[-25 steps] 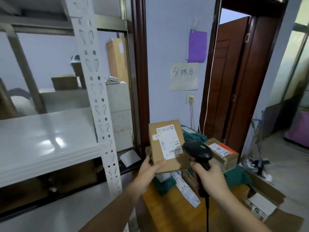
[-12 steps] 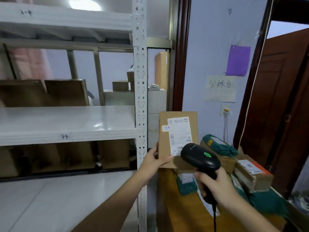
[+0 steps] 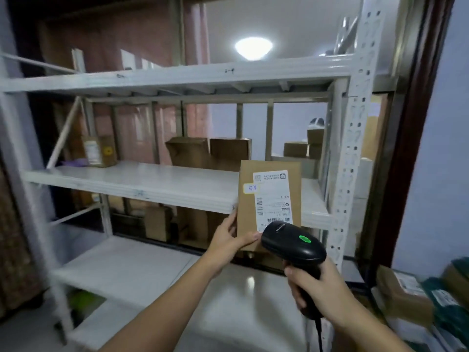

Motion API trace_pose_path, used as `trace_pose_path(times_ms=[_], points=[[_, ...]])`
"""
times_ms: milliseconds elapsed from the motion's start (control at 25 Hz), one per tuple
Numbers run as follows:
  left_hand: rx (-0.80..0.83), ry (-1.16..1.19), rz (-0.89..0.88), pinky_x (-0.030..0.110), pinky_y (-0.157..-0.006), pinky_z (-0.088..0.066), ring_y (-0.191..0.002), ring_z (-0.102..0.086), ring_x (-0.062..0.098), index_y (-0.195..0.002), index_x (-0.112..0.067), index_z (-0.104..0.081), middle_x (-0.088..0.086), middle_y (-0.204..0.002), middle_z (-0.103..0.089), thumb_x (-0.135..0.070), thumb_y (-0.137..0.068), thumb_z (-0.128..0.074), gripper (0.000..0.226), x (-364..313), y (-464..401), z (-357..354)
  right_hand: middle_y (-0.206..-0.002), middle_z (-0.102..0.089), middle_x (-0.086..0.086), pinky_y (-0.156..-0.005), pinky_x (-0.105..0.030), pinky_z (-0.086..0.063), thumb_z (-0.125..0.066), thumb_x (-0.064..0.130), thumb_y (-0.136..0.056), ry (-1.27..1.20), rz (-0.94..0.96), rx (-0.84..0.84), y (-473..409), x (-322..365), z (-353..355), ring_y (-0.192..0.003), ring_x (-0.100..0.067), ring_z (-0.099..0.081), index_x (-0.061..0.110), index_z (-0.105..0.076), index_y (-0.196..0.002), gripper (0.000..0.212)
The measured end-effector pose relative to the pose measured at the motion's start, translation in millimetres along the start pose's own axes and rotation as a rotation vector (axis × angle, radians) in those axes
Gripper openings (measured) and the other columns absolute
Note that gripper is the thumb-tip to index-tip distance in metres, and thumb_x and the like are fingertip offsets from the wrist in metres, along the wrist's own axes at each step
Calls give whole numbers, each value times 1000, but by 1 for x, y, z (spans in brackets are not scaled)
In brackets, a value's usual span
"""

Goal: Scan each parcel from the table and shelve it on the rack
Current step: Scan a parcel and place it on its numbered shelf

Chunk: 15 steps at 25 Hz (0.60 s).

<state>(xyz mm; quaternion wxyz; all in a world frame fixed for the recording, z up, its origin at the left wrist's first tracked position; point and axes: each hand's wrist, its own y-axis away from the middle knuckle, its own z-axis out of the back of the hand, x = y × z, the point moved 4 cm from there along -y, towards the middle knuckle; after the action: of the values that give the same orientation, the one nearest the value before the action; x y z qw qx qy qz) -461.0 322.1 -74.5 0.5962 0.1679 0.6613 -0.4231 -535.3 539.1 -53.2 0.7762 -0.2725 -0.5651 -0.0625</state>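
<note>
Before the rack (image 3: 350, 174): parcel (image 3: 269, 199) up for scanning.
Left hand (image 3: 228, 237) pinches its lower edge; right hand (image 3: 322, 288) grips the scanner (image 3: 291, 243). Best to steady the label squarely before the scanner.

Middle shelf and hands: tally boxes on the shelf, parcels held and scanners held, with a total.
Boxes on shelf: 3
Parcel held: 1
Scanner held: 1
Total: 5

Head cam, close, facing rack (image 3: 177, 74), hands low
</note>
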Motion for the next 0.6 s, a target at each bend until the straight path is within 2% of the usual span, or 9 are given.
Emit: trace_pose_path(times_ms=[80, 200, 320, 480, 600], points=[[-100, -24, 6, 26, -101, -55, -126, -65, 10, -155, -24, -45, -9, -134, -71, -40, -65, -92, 103, -2, 6, 67, -43, -45, -12, -47, -31, -40, -63, 17, -84, -36, -9, 46, -33, 5, -48, -37, -20, -40, 10, -63, -69, 16], [-237, -63, 11, 27, -99, -56, -124, -66, 12, -154, -29, -47, -10, -132, -72, -41, -63, -94, 103, -4, 23, 159, -47, -47, -13, -52, -38, -41, -62, 9, -94, -83, -28, 111, -81, 7, -118, -42, -22, -43, -4, -62, -79, 19], [-353, -82, 16, 24, -90, -58, -115, -70, 7, -145, -34, -51, -7, -129, -73, -29, -69, -96, 88, 0, 38, 238, -49, -48, -16, -54, -39, -41, -62, 12, -94, -138, -35, 158, -124, 9, -183, -46, -25, -44, -10, -57, -78, 28], [-554, -95, 32, 16, -78, -57, -99, -72, -3, -150, -26, -45, -10, -123, -70, -24, -77, -87, 85, 6, 52, 335, -54, -48, -19, -58, -44, -41, -61, 13, -95, -200, -88, 253, -177, 15, -265, -51, -30, -41, -14, -51, -76, 34], [-679, -94, 32, 10, -70, -55, -87, -71, -10, -147, -25, -41, -13, -115, -66, -11, -88, -80, 72, 11, 46, 396, -55, -49, -21, -58, -43, -42, -61, 13, -95, -176, -94, 315, -217, 15, -309, -53, -32, -42, -7, -54, -66, 36]])
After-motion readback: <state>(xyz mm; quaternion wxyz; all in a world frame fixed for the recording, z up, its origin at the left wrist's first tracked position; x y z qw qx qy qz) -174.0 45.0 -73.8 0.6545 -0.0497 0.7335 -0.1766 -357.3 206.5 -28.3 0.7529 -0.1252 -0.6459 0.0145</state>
